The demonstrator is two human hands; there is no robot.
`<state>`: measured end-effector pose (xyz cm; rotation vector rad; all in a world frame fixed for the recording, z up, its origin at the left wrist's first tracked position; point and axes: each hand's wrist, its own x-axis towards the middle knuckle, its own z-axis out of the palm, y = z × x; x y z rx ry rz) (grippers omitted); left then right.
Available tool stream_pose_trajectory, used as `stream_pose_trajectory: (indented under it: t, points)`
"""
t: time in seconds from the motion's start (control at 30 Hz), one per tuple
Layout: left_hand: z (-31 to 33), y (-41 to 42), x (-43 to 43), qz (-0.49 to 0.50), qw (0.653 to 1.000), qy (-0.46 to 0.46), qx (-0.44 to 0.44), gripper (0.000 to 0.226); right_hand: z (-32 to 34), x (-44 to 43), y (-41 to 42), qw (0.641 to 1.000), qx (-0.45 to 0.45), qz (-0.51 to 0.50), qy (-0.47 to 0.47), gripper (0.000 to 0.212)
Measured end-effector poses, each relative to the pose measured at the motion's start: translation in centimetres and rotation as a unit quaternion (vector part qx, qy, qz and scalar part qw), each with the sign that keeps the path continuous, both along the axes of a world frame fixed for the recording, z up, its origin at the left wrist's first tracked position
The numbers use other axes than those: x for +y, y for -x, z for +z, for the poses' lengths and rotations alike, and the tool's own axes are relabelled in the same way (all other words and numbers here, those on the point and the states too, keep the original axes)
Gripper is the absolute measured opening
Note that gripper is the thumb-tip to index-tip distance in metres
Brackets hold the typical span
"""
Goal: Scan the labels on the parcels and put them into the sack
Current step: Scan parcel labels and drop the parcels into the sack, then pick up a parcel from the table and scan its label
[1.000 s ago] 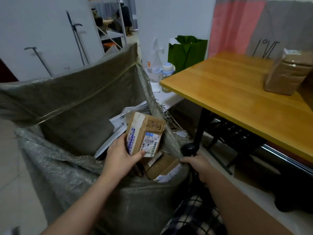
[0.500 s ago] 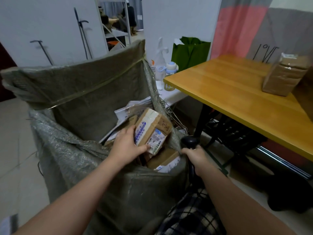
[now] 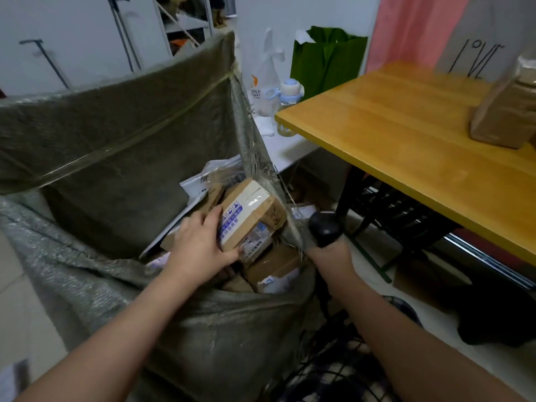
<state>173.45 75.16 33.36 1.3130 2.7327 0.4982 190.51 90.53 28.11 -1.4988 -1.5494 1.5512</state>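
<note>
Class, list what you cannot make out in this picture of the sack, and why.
- Head view: label print on the cardboard parcel, blurred and small, partly under the left hand.
- Head view: the scanner, its body hidden by the right hand; only its black top shows.
- Head view: lower parcels, mostly behind the near wall of the sack.
- Head view: brown package on the table, cut off by the right edge.

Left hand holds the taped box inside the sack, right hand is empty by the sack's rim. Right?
Not quite: the head view shows the right hand gripping a black scanner by the rim of the sack, not empty. The left hand does hold the taped box inside the sack.
</note>
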Motion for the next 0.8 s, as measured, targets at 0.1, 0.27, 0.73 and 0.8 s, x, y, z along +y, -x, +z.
stream_pose_trajectory:
  t: [0.1,0.27,0.73,0.8]
  points:
    - [3.1,1.7,-0.7,0.029,0.999,-0.024,0.033,0.091,6.4,-0.7,0.7,0.987,0.156,0.011,0.045,0.057]
    - [7.7,2.7,-3.1,0.028,0.997,-0.071,0.009,0.076,10.3,-5.7,0.2,0.976,0.193,0.085,-0.050,0.037]
    - [3.7,0.6,-5.9,-0.060,0.992,0.103,0.027,0.068,8.3,-7.3,-2.5,0.960,0.088,0.117,-0.240,0.064]
    - [2.8,1.0,-5.5,-0.045,0.992,0.119,0.028,0.067,7.6,-7.2,-2.6,0.961,0.073,0.121,-0.238,0.061]
